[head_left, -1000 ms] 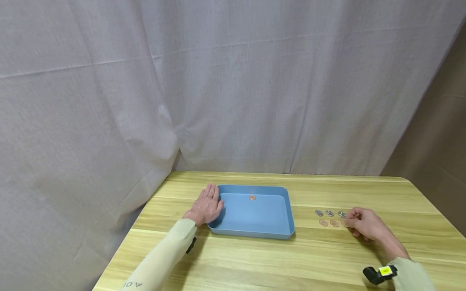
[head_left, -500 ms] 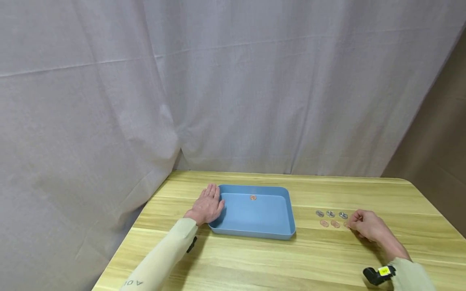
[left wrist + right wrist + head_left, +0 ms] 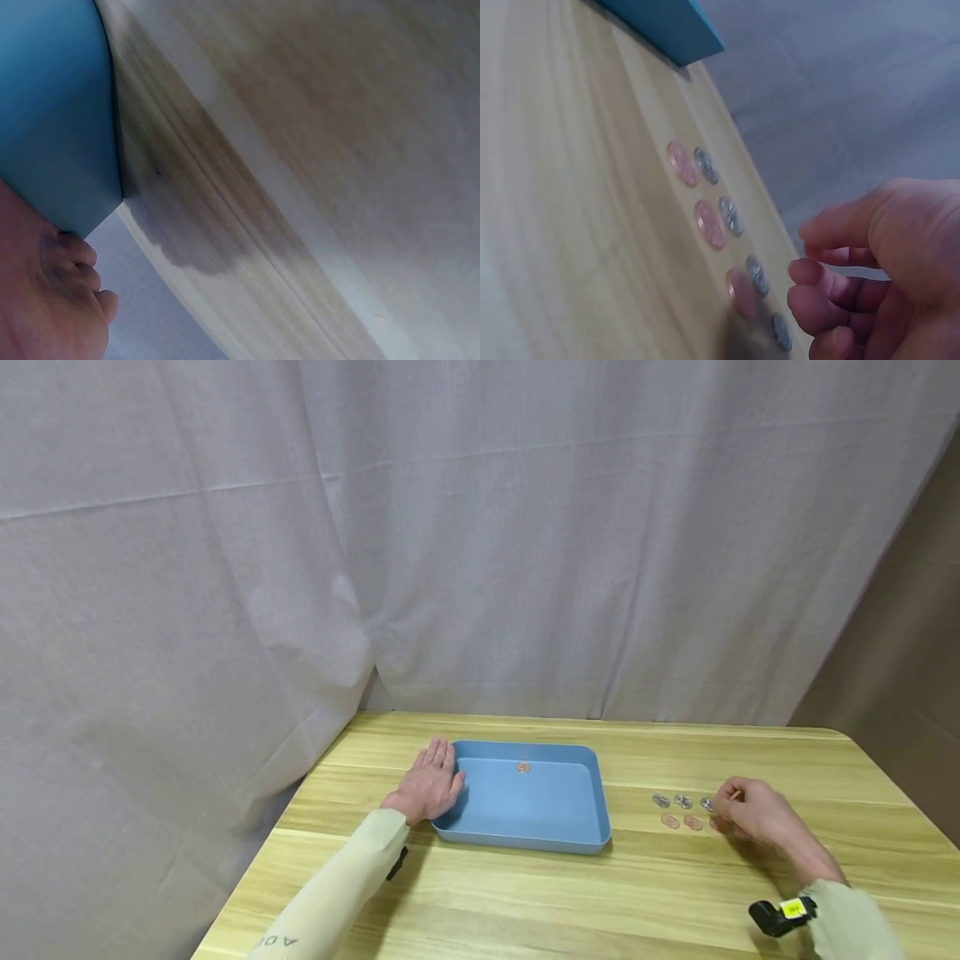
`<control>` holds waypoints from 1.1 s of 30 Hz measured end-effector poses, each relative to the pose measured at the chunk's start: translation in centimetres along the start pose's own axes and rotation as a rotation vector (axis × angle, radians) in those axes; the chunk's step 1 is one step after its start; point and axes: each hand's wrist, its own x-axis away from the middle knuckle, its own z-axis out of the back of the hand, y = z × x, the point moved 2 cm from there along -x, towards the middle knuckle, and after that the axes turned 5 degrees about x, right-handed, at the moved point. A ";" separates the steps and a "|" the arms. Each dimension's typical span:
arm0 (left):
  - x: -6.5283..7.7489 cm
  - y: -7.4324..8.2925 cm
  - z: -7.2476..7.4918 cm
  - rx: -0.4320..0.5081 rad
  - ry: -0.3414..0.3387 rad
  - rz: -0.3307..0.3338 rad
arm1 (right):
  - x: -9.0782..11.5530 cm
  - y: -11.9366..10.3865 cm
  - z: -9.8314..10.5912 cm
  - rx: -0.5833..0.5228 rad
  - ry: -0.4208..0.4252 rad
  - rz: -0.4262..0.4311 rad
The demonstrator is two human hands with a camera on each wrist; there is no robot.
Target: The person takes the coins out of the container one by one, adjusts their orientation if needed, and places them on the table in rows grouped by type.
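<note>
My left hand (image 3: 427, 782) rests with straight fingers along the left side of the blue tray (image 3: 525, 841). In the left wrist view, the curled-looking fingertips of that hand sit beside the tray's wall (image 3: 60, 157). One copper coin (image 3: 522, 767) lies inside the tray near its back wall. To the right my right hand (image 3: 756, 812) hovers just above two rows of coins, fingers loosely bent. The right wrist view shows nothing between thumb and fingers. Beneath it lie a copper coin (image 3: 741, 292) and a silver coin (image 3: 781, 332).
More copper coins (image 3: 693, 822) and silver coins (image 3: 682, 802) lie flat in rows right of the tray, on the wooden table (image 3: 510, 902). A grey curtain (image 3: 487, 568) hangs behind the table. A brown surface (image 3: 907, 635) stands at the far right.
My right hand has let go of the rightmost copper coin and risen slightly from the table, leaving that coin at the end of its row. The left hand keeps its place by the tray.
</note>
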 end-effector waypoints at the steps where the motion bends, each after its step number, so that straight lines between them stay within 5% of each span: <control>1: 0.0 0.0 0.0 -0.003 -0.001 0.000 | 0.0 -0.3 0.1 -0.003 0.002 0.006; 8: 0.0 0.1 0.2 -0.016 -0.010 0.004 | -0.6 -3.0 0.4 0.086 0.070 0.101; 33: 0.1 0.0 -0.1 -0.017 -0.005 0.006 | -3.9 -11.0 -1.6 0.081 0.044 0.241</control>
